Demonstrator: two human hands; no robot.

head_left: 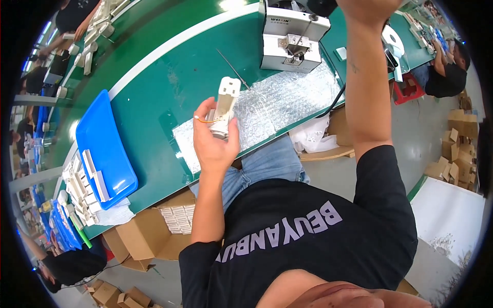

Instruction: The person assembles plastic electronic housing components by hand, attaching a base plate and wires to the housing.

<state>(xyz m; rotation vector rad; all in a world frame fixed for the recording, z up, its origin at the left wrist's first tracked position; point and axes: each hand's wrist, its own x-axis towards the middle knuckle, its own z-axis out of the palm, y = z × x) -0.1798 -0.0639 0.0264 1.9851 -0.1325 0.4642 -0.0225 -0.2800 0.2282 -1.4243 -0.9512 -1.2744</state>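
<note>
white part (225, 105) | left hand (215, 149) | between thumb (233, 132) and fingers (204, 109)

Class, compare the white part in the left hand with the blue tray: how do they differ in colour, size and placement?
Colour: the part is white, while the tray is blue.
Size: the part fits in one hand; the tray is far larger.
Placement: the left hand holds the part up, while the tray rests on the table.
Shared: both are longer than wide and lie left of the machine.
</note>
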